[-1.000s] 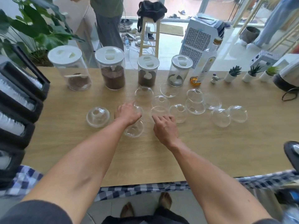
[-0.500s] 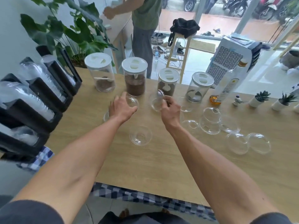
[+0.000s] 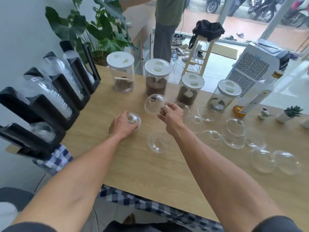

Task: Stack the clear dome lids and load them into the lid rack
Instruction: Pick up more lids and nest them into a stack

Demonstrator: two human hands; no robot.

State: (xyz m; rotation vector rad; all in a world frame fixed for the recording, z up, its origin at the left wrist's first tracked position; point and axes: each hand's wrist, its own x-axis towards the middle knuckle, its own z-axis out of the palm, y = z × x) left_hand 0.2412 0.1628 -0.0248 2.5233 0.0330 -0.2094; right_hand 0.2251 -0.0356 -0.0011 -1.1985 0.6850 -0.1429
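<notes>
One clear dome lid (image 3: 155, 104) was pinched at its rim in the right hand (image 3: 172, 118), raised off the wooden table (image 3: 150, 173). The left hand (image 3: 122, 125) cupped a second lid (image 3: 134, 119) on the tabletop. The black lid rack (image 3: 50, 104) stood left. The bottle's label (image 3: 257, 99) was unreadable.

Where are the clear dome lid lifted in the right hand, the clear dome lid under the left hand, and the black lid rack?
Lifted clear dome lid (image 3: 154, 106), head view: dome wall.
Clear dome lid under left hand (image 3: 133, 118), head view: top.
Black lid rack (image 3: 48, 106), head view: front wall.
</notes>
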